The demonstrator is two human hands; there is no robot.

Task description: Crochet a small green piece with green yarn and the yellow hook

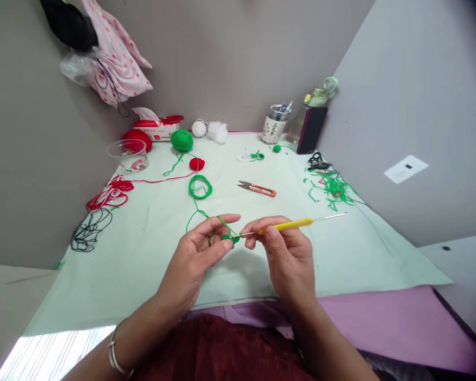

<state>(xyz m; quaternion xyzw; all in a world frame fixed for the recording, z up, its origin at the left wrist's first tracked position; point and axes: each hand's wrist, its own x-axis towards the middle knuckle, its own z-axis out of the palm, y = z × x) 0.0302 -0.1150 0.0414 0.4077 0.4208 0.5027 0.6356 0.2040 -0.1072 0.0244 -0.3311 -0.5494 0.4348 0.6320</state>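
Observation:
Near the table's front, my left hand (198, 254) pinches a small green crocheted piece (232, 238) between thumb and fingers, its index finger stretched out with green yarn over it. My right hand (287, 254) grips a crochet hook (291, 225) by its yellow handle; the metal tip on the left touches the green piece, and another thin tip points right. Green yarn runs from my left hand back to a loose coil (200, 187) and towards a green ball (181, 141). Orange-handled thread snips (257, 189) lie behind my hands.
At the left are red yarn (117, 191), dark cord (88, 233), a clear tub (129, 159) and a tissue box (158, 129). Behind stand a pen cup (275, 127), a bottle (299, 121) and a phone (312, 130). Green scraps (337, 188) lie at the right.

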